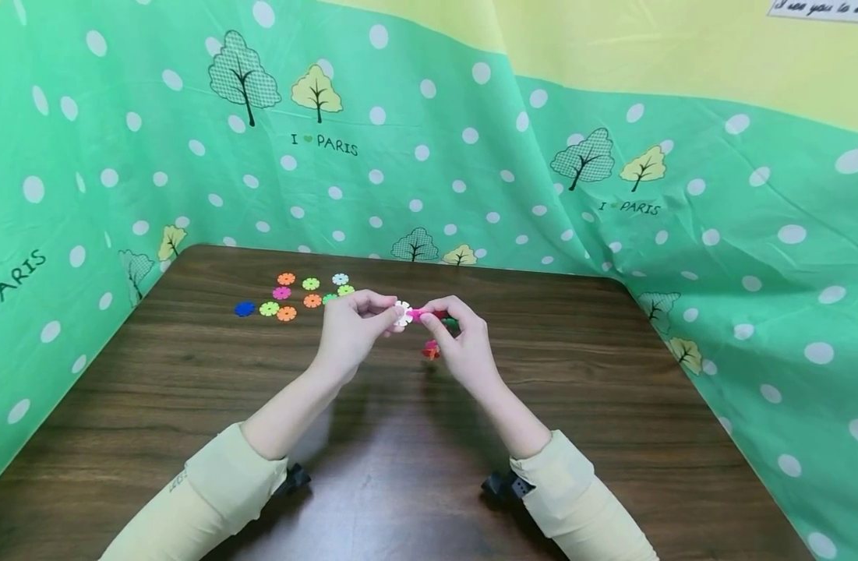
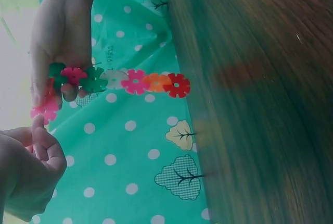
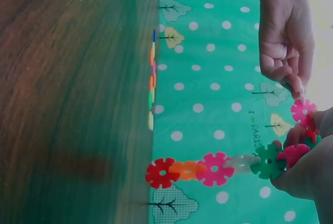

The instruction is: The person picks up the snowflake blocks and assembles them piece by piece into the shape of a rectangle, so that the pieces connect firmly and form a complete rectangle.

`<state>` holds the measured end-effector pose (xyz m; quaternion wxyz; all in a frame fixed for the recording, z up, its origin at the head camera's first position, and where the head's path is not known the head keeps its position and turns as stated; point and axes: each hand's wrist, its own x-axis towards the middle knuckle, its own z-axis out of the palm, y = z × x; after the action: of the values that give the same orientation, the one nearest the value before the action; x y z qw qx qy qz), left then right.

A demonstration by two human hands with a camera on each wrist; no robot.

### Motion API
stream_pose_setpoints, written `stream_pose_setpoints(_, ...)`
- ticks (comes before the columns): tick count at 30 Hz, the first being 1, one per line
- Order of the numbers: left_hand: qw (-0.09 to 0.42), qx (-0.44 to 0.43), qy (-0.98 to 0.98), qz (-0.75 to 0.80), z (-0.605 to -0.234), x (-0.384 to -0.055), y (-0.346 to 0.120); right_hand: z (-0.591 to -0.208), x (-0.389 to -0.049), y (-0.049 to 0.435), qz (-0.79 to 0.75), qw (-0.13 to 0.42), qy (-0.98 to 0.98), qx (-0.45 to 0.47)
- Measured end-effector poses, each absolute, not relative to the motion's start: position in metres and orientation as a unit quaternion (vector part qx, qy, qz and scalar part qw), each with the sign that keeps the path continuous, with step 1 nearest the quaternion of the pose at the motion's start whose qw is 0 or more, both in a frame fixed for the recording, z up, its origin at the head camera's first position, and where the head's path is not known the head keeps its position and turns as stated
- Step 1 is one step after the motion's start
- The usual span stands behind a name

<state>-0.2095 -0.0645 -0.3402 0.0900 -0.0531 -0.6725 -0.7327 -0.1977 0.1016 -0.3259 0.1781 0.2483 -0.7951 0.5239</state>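
Note:
My left hand (image 1: 350, 331) pinches a white notched snowflake disc (image 1: 403, 314) between thumb and fingers. Facing it, my right hand (image 1: 465, 343) grips a chain of interlocked snowflake discs, whose pink end disc (image 3: 303, 110) meets the white one. Whether the two are slotted together I cannot tell. From the right hand the rest of the chain hangs down: a green disc (image 3: 268, 161), a clear one (image 3: 243, 163), a pink one (image 3: 215, 169), an orange one (image 3: 186, 171) and a red one (image 3: 163, 172) at its lower end. Fingers partly cover the chain's upper part.
Several loose discs lie on the dark wooden table (image 1: 190, 389) beyond my left hand, among them a blue disc (image 1: 245, 309), an orange disc (image 1: 286, 313) and a pale blue disc (image 1: 340, 279). A green dotted curtain (image 1: 372, 202) encloses the table's back and sides.

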Motion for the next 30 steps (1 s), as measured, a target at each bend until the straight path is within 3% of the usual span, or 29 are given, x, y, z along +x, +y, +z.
stream_pose_setpoints(17,0.064,-0.121,-0.744,-0.654,-0.331,-0.217,-0.089,-0.309,-0.200,0.118,0.546,0.066,-0.804,0.225)
stream_pose_setpoints(30,0.128,-0.160,-0.877,-0.434,-0.326,-0.240,-0.146,-0.312,-0.206,0.129,0.497,0.099,-0.826,0.248)
